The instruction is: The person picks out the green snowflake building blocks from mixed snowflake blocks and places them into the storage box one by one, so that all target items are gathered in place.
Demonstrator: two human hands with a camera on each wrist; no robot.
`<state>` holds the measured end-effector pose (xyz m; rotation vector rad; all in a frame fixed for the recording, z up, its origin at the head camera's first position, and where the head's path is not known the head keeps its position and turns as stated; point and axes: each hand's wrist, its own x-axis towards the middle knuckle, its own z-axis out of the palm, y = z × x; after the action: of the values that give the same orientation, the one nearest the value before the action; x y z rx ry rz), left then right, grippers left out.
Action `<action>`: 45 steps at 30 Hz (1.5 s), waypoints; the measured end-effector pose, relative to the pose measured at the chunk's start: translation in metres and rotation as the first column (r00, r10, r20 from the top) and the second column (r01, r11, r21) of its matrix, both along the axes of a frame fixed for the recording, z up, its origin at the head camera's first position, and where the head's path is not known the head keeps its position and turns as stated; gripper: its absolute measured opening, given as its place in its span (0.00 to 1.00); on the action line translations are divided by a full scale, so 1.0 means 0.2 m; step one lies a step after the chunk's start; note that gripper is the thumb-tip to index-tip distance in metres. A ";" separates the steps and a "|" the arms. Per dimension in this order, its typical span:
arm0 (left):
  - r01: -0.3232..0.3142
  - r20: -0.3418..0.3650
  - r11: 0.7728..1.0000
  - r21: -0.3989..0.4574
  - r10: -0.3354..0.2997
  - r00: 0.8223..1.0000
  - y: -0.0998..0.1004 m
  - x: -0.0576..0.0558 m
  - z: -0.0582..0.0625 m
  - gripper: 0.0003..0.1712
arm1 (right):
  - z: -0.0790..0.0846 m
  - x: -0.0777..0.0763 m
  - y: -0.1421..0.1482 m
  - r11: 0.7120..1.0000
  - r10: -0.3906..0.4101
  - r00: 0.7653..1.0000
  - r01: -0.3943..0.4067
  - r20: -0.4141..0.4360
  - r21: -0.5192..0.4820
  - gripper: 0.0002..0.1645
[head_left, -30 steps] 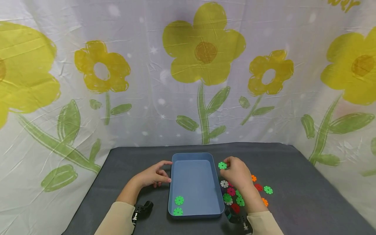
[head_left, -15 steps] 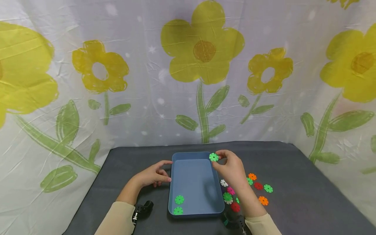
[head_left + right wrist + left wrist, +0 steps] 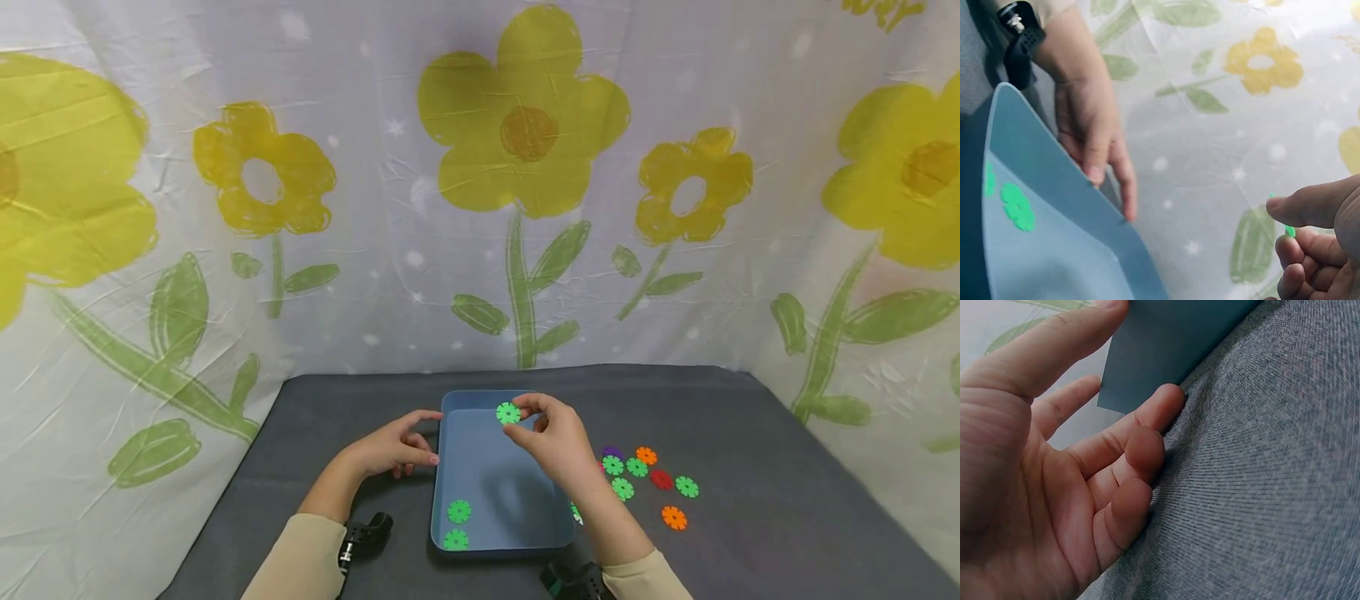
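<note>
Pinching a green disc [image 3: 507, 412], lower centre, the right hand [image 3: 557, 437] hovered over the tray [image 3: 491, 467]; relaxed left hand [image 3: 392, 447] touched its side!

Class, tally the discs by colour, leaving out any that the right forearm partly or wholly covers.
Green discs: 7 (2 in the tray, 1 in the right hand, 4 on the cloth)
Orange discs: 2
Red disc: 1
Purple disc: 1, partly covered by a green one
Total: 11

A disc [image 3: 576, 512], apparently, mostly behind right forearm [image 3: 611, 521]
</note>
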<state>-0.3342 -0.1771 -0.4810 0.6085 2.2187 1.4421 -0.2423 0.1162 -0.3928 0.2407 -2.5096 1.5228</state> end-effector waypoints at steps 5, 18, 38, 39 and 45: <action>-0.016 -0.002 1.000 -0.021 0.016 1.000 0.00 0.00 0.01 0.48 | -0.07 -0.02 -0.06 0.998 0.060 0.998 -0.060 -0.006 -0.001 0.18; -0.005 0.000 1.000 -0.010 0.005 1.000 0.01 -0.01 0.00 0.48 | -0.28 -0.02 -0.24 0.980 0.159 0.987 -0.156 -0.018 0.121 0.16; -0.002 -0.001 1.000 -0.016 0.002 1.000 0.00 -0.02 -0.02 0.47 | -0.43 -0.03 -0.25 0.914 0.171 0.985 -0.166 0.021 0.370 0.13; -0.003 -0.002 1.000 -0.016 0.003 1.000 0.00 -0.02 -0.02 0.47 | -0.43 -0.03 -0.25 0.910 0.167 0.986 -0.162 0.021 0.382 0.13; -0.010 -0.015 1.000 -0.017 0.009 1.000 0.00 -0.01 -0.02 0.47 | -0.42 -0.02 -0.26 0.885 0.175 0.985 -0.160 0.006 0.437 0.15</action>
<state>-0.3358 -0.1764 -0.4841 0.6059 2.2456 1.4269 -0.2462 0.0646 -0.4772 0.5574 -2.8361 0.9668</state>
